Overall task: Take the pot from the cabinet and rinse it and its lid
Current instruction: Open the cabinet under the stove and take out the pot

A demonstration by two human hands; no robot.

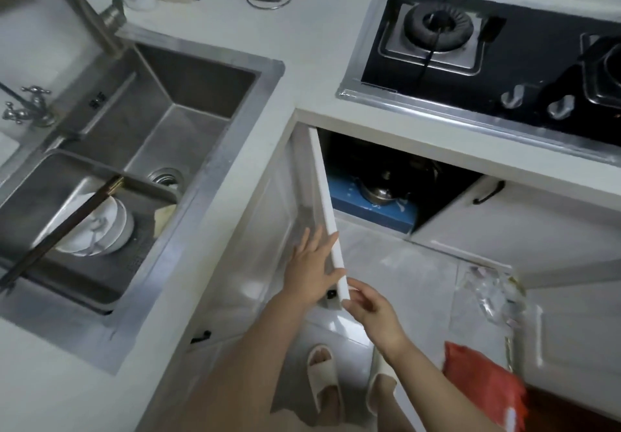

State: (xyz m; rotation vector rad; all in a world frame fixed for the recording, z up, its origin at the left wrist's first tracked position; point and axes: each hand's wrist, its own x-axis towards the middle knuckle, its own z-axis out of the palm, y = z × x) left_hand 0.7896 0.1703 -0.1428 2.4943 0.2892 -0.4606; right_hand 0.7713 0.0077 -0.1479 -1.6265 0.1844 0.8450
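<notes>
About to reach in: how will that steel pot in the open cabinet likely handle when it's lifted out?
The pot looks like polished metal, so probably rigid and possibly slick. Its lid seems to rest on top with a knob and may slide or clatter if tilted. It sits deep in the dark cabinet on a blue box, so lift it level. The left hand and right hand are on the door.

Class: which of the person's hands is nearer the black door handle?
Right. The right hand pinches the cabinet door edge just beside the black handle; the left hand lies flat higher up the door.
</notes>
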